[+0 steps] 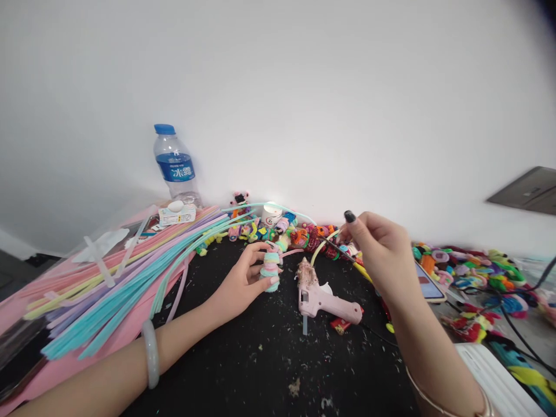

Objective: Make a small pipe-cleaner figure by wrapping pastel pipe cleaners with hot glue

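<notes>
My left hand (247, 272) is closed around a small figure of coiled pastel pipe cleaners (271, 267), banded in mint, pink and pale yellow. A pink strand sticks out from its right side. My right hand (382, 249) is raised to the right, thumb and fingertips pinched on the end of a pale yellow pipe cleaner (320, 249), which curves down to the left. Below that hand is a thin dark tool with a yellow handle (362, 272); I cannot tell whether the fingers touch it. Between the hands, a pink hot glue gun (325, 301) rests on the black mat.
Bundles of pastel pipe cleaners (143, 278) spread across the left side. A water bottle (176, 165) stands by the wall. Finished colourful pieces (473, 269) line the back and right, near a phone (430, 284) and cables. A white box (495, 370) sits at the right front.
</notes>
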A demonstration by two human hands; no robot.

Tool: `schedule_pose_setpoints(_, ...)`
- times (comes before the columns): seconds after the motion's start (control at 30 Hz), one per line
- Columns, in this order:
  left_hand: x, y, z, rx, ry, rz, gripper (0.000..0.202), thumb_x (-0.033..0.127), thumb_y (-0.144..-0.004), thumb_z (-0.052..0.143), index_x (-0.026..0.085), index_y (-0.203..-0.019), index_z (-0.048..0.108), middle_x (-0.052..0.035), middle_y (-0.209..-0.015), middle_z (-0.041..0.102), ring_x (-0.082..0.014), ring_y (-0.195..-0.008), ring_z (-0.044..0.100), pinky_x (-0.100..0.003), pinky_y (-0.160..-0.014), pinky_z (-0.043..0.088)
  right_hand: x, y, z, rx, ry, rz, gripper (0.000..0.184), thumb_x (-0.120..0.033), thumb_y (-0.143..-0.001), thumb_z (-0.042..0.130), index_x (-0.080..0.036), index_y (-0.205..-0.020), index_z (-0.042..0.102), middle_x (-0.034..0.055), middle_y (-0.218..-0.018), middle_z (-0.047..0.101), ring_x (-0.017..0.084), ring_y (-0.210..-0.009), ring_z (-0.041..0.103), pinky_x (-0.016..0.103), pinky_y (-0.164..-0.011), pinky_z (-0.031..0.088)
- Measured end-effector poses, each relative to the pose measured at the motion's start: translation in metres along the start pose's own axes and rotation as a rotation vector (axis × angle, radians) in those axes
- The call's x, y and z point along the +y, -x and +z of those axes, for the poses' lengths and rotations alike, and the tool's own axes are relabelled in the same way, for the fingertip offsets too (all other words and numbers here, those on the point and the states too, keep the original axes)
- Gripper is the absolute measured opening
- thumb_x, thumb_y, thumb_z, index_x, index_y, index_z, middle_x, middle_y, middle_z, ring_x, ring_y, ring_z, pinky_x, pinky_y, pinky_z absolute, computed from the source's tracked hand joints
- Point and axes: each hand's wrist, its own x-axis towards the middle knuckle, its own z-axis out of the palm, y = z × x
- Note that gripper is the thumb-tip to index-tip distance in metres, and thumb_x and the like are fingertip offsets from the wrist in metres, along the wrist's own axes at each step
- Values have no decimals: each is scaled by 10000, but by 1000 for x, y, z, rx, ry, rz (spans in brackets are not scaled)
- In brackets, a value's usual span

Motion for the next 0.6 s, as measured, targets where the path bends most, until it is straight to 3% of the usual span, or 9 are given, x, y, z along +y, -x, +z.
schedule_pose_setpoints(0.1, -2, -1, -1, 8, -65, 1, 505, 140, -783, 580, 264, -1213, 348, -75, -1149, 525, -190, -1005, 612, -352, -863, 499, 10, -3, 7, -210, 97, 13, 381, -296, -899, 435, -171, -565, 570, -4, -540, 545, 118, -525, 469, 257, -518, 322)
schedule_pose_setpoints(0.17, -2, -2, -1, 21, -159, 44, 507, 130, -775, 584, 261, -1212, 362, -59, -1123, 553, -186, -1035, 594, -372, -927, 460, 14, -4, 11, -266, 119, 18, 369, -279, -893, 432, -169, -568, 568, -1, -557, 563, 126, -555, 495, 258, -546, 336)
schedule_pose_setpoints(0.3, 3, -4, -2, 27, -348, 98, 523, 144, -759, 617, 261, -1214, 388, -10, -988, 625, -185, -1020, 586, -405, -997, 397, 15, -5, 11, -255, 111, 15, 355, -270, -889, 426, -169, -576, 559, -5, -558, 567, 124, -561, 504, 255, -559, 341)
schedule_pose_setpoints(0.6, -2, -10, -1, 71, -380, 119, 492, 163, -747, 626, 245, -1190, 429, -18, -974, 600, -180, -952, 615, -349, -883, 501, 12, -4, 9, -258, 103, 16, 352, -274, -885, 423, -171, -575, 554, -11, -544, 550, 121, -545, 486, 251, -540, 325)
